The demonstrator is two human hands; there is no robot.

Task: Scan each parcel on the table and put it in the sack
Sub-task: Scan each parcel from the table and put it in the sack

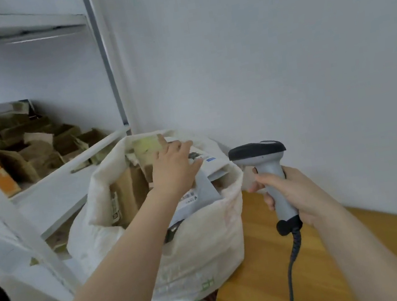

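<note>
A person's left hand (174,168) reaches into the mouth of the white woven sack (203,253), which stands at the left edge of the wooden table (366,266). The fingers are stretched out flat across the parcels heaped at the top, lying on a white mailer (211,165) beside a brown carton (149,147); the thumb is hidden, so a pinch cannot be ruled out. The right hand (299,195) wraps around the grip of a grey handheld scanner (269,162), held upright to the right of the sack with its dark head turned left and its cable (292,265) trailing down toward the viewer. The step in hand looks like the drop-off, with a scanned parcel being pressed down into a sack that is close to full. The next move probably calls for lifting the left hand clear of the sack mouth and turning back to the table for another parcel, label up for the scanner. Only part of the table shows, so how many remain cannot be told. At far left, a white rack (47,174) holds loose cardboard boxes (30,145).
</note>
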